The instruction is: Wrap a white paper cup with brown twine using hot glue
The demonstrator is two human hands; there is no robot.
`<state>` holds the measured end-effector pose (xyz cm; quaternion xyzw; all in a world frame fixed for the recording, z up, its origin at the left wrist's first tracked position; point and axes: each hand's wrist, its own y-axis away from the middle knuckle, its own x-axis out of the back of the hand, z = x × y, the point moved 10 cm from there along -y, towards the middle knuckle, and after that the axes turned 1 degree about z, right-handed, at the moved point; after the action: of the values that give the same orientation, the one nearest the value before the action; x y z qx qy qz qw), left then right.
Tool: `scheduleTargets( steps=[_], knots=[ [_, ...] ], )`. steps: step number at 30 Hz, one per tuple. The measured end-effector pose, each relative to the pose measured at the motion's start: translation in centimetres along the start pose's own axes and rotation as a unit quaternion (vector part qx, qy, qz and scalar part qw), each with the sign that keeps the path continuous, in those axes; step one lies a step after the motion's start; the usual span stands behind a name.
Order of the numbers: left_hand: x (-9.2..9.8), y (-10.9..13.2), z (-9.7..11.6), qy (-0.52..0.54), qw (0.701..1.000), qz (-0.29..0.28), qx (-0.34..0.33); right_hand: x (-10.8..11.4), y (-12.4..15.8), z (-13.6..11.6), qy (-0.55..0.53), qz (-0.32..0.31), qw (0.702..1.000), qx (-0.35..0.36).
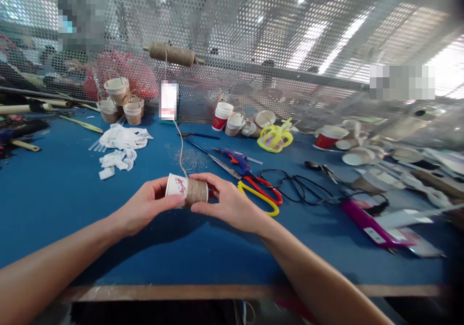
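While brown twine (180, 146) hangs from a spool (172, 53), left hand (145, 209) and right hand (232, 204) grip a sideways white paper cup (177, 186), likely holding windings taut.

A smooth paper cup (176, 185) is partly wrapped in rough, fibrous twine (196, 192). The desk (65, 190) is covered in matt blue, seemingly felt; the scissors (259, 194) are handled in glossy plastic.

Open table (50, 194) front L, scissors (258, 182) + cables (295, 184) block R, twine strand (180, 148) rising ctr, paper scraps (121, 144) far L
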<state>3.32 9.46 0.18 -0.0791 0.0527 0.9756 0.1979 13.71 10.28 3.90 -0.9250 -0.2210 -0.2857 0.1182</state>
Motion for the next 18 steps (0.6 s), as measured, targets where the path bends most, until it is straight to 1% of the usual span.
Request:
scheduleTargets(
  steps=[4,6,8,9,10,11,12,13,14,16,18],
  knots=[
    [0.1,-0.1,-0.2,-0.006,1.0,0.011,0.009,-0.2,0.0,-0.8,0.05,0.01,0.998,0.028],
    [0.1,-0.1,-0.3,-0.003,1.0,0.012,0.011,-0.1,0.0,-1.2,0.05,0.011,0.998,0.048],
    [0.0,-0.1,-0.3,0.003,1.0,0.006,0.006,1.2,-0.3,-1.2,0.043,0.039,0.997,0.054],
    [-0.1,0.0,-0.3,0.006,1.0,0.002,0.002,2.5,-0.5,-0.7,0.061,0.074,0.995,0.035],
    [-0.1,0.0,-0.4,0.007,1.0,-0.001,0.0,4.3,-0.6,0.2,0.097,0.12,0.988,0.0],
    [-0.1,0.0,-0.4,0.007,1.0,-0.002,-0.002,6.5,-0.6,1.2,0.149,0.172,0.973,-0.047],
    [-0.1,0.0,-0.5,0.006,1.0,-0.002,-0.003,8.8,-0.4,2.4,0.223,0.225,0.942,-0.111],
    [0.0,0.0,-0.6,0.005,1.0,0.0,-0.003,10.7,-0.3,3.3,0.256,0.253,0.921,-0.15],
    [0.0,-0.1,-0.6,0.004,1.0,0.0,-0.003,12.1,-0.4,4.2,0.274,0.267,0.907,-0.176],
    [0.0,-0.1,-0.6,0.007,1.0,-0.001,-0.008,14.0,-0.8,6.4,0.295,0.258,0.892,-0.226],
    [0.0,-0.1,-0.6,0.014,1.0,-0.003,-0.015,14.5,-1.4,8.9,0.292,0.217,0.891,-0.272]
  ],
)
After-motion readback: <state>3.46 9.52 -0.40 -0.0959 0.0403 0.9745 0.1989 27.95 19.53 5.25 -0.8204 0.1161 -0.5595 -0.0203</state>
